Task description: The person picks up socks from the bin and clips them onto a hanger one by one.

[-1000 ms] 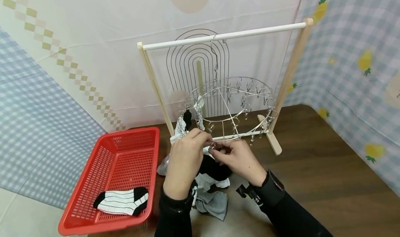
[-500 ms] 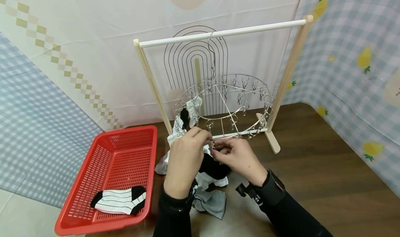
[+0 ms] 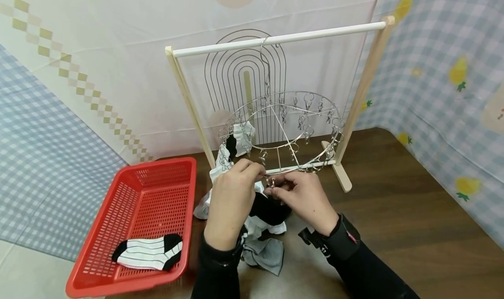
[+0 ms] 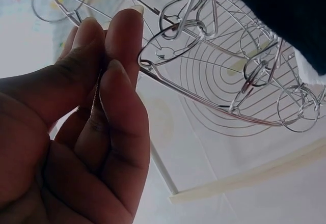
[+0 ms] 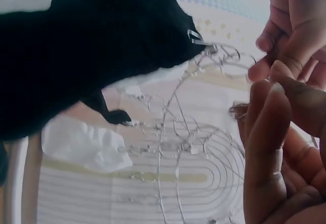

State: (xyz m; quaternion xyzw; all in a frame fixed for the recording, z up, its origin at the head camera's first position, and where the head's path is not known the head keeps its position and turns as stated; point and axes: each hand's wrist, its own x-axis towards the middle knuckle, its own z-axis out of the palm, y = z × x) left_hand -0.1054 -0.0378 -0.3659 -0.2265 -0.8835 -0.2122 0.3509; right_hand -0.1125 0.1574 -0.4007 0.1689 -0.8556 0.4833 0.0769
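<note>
A round wire sock hanger (image 3: 278, 115) with metal clips hangs from the white rod. My left hand (image 3: 233, 202) pinches the near rim of this hanger between thumb and fingers. Beside it, my right hand (image 3: 309, 198) pinches a small metal clip (image 3: 271, 182) at the same rim, thumb and forefinger on it. The fingers partly cover that clip in the right wrist view. A black sock (image 5: 112, 46) hangs from a neighbouring clip just below the hands. Behind it are white socks (image 3: 243, 138) and a grey sock (image 3: 264, 255).
To the left stands a red plastic basket (image 3: 189, 220) with a black-and-white striped sock (image 3: 149, 252) inside. The wooden stand (image 3: 366, 84) rises behind the hands, its foot (image 3: 341, 176) on the brown table (image 3: 393, 207). Patterned cloth (image 3: 445, 115) borders the table.
A white sock at the hanger's back left has come further into view. The clip at my right fingertips has turned slightly. Both hands stay at the near rim.
</note>
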